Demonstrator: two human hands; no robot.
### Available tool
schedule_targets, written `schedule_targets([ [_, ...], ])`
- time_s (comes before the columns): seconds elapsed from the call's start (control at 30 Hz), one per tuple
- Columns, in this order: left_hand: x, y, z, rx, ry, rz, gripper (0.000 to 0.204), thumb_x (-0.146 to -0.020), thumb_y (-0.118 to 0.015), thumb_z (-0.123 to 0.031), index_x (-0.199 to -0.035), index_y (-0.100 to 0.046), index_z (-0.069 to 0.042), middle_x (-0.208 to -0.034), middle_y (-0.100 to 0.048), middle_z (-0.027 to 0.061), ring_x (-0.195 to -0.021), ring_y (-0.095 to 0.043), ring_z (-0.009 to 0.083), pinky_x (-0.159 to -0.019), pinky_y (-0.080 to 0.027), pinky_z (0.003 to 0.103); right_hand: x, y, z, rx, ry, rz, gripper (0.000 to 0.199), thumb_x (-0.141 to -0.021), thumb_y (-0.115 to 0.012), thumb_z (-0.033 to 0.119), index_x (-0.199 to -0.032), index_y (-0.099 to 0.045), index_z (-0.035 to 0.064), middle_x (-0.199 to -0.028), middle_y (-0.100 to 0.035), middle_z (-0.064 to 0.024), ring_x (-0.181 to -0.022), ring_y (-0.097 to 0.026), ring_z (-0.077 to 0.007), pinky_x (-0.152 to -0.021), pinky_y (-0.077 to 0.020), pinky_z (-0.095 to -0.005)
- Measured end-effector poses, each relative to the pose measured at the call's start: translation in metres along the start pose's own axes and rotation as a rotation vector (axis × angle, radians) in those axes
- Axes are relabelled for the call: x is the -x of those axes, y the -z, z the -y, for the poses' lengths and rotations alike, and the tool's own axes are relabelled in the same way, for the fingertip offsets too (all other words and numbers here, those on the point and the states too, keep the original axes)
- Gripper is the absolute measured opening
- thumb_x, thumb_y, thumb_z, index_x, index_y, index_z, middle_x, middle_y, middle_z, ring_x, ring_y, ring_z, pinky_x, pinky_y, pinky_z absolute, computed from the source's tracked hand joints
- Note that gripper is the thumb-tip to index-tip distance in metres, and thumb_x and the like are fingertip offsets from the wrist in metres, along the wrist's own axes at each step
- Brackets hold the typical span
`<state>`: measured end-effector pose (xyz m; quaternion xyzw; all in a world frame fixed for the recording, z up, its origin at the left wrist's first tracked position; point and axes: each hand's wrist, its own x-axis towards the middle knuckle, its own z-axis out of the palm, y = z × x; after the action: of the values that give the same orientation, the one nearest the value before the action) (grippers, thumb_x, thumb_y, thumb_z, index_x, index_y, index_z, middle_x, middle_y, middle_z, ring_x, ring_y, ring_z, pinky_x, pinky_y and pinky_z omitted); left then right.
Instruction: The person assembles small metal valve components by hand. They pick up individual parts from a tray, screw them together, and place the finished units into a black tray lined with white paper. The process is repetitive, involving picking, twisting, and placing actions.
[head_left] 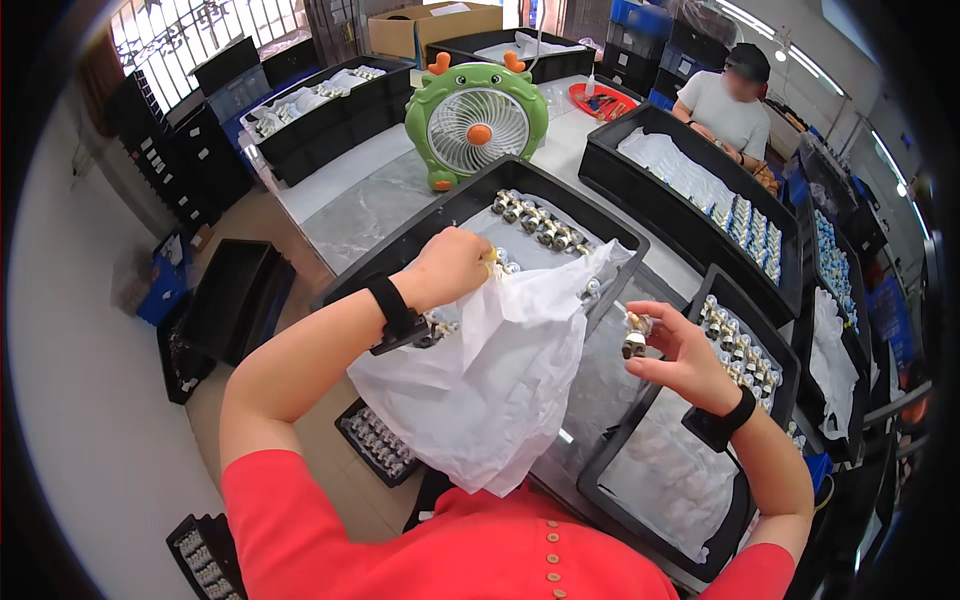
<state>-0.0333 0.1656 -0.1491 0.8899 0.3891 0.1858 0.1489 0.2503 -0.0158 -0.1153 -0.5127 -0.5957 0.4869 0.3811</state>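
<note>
My left hand [447, 268] is over the black tray [385, 258] in front of me, its fingers closed at the upper edge of a crumpled white sheet [480, 375]. The sheet hangs over the tray's near side toward my red shirt. Between the thumb and fingers of my right hand [690, 352] is a small figurine [635, 335], dark at the bottom with white and gold above. It is held above the grey table, right of the tray. Rows of similar figurines [540, 222] lie along the tray's far side; the sheet covers others in part.
A second black tray [590, 475] with figurines and white film is at my right. Beyond it stands a larger tray [640, 190] of blue-white pieces. A green fan [478, 125] and a red dish [603, 100] are farther back. Another person [730, 110] sits at the far right.
</note>
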Motion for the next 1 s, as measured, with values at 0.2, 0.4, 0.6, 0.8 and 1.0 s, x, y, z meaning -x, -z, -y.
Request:
schedule_targets([
  [0.2, -0.038, -0.003, 0.061, 0.129, 0.118, -0.140, 0.024, -0.069, -0.059, 0.000, -0.092, -0.067, 0.002, -0.075, -0.064, 0.0163, -0.069, -0.062, 0.0274, -0.066, -0.049, 0.034, -0.077, -0.006, 0.011, 0.379, -0.133, 0.261, 0.059, -0.073, -0.075, 0.023, -0.123, -0.053, 0.0008, -0.106, -0.058, -0.0086, -0.096, -0.056, -0.0149, -0.086, -0.0463, -0.0279],
  [0.4, -0.015, 0.005, 0.040, 0.561, 0.176, 0.114, 0.061, -0.077, -0.071, -0.040, -0.118, -0.055, 0.002, -0.096, -0.063, 0.0161, -0.084, -0.062, 0.0247, -0.074, -0.049, 0.034, -0.132, -0.017, 0.014, 0.665, -0.183, 0.432, 0.066, -0.073, -0.073, 0.032, -0.127, -0.052, 0.0009, -0.100, -0.060, -0.0105, -0.082, -0.057, -0.0168, -0.076, -0.0467, -0.0272],
  [0.6, 0.017, 0.016, -0.010, -0.168, -0.491, 0.258, 0.074, -0.067, -0.076, -0.029, -0.132, -0.045, -0.012, -0.134, -0.038, 0.0198, -0.123, -0.039, 0.0352, -0.099, -0.037, 0.041, -0.164, -0.001, 0.010, 0.297, -0.195, 0.177, 0.062, -0.076, -0.074, 0.015, -0.130, -0.046, 0.0003, -0.120, -0.053, -0.0092, -0.093, -0.058, -0.0117, -0.081, -0.0476, -0.0259],
  [0.8, -0.034, -0.012, 0.048, 0.081, -0.058, 0.196, 0.028, -0.072, -0.070, -0.019, -0.096, -0.067, -0.005, -0.088, -0.065, 0.0173, -0.084, -0.063, 0.0337, -0.075, -0.049, 0.036, -0.157, 0.008, 0.035, 0.145, -0.188, 0.211, 0.061, -0.077, -0.073, 0.020, -0.129, -0.047, 0.0022, -0.116, -0.055, -0.0088, -0.096, -0.057, -0.0120, -0.085, -0.0450, -0.0261],
  [1.0, -0.076, -0.017, 0.089, 0.166, 0.198, -0.031, 0.017, -0.075, -0.065, -0.012, -0.090, -0.068, -0.003, -0.089, -0.065, 0.0210, -0.084, -0.063, 0.0391, -0.075, -0.051, 0.045, -0.161, 0.008, 0.049, -0.064, -0.245, 0.424, 0.056, -0.078, -0.070, 0.015, -0.128, -0.048, 0.0027, -0.115, -0.056, -0.0038, -0.099, -0.056, -0.0115, -0.091, -0.0425, -0.0261],
])
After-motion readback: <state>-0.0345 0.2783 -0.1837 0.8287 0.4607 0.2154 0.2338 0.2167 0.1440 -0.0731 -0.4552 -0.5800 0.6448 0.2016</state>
